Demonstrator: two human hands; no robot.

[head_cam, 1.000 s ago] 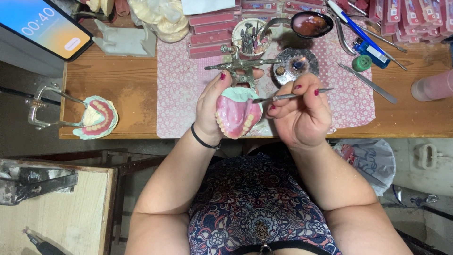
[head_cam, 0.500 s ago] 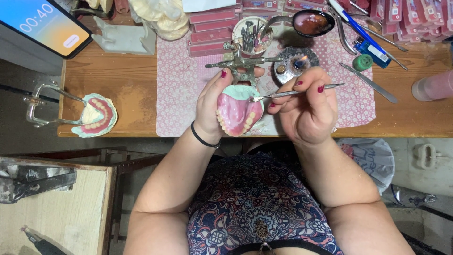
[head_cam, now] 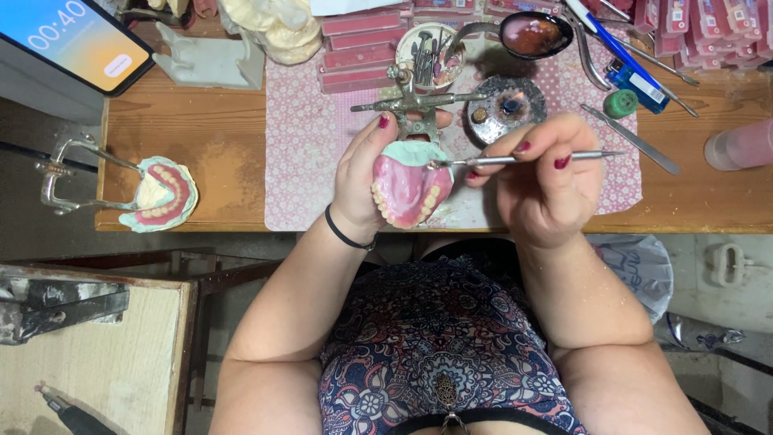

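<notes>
- The pink denture model (head_cam: 407,187) sits in the left hand (head_cam: 362,173), raised above the near edge of the counter (head_cam: 217,153), just in front of the person's chest.
- It is cupped from the left: the thumb runs up its left side and the fingers wrap behind its far end, where pale green plaster shows.
- The arch of teeth faces down and toward the near side; the pink wax palate is turned up toward the camera. Its long axis runs roughly far to near, tilted a little to the right.
- The left hand is curled and grasping the model, not flat or slack.
- The thin metal instrument (head_cam: 527,159) lies almost level, its long axis running left to right. Its tip points left and meets the far right edge of the model; the handle sticks out to the right past the fingers.
- The right hand (head_cam: 543,181) is closed in a pinch on the instrument, with thumb and fingertips on the shaft, and sits just to the right of the model.
- Beyond the hands, a metal articulator (head_cam: 415,101) stands on the pink patterned cloth (head_cam: 310,137).
- A second denture on a frame (head_cam: 157,196) lies at the counter's left edge, well apart.
</notes>
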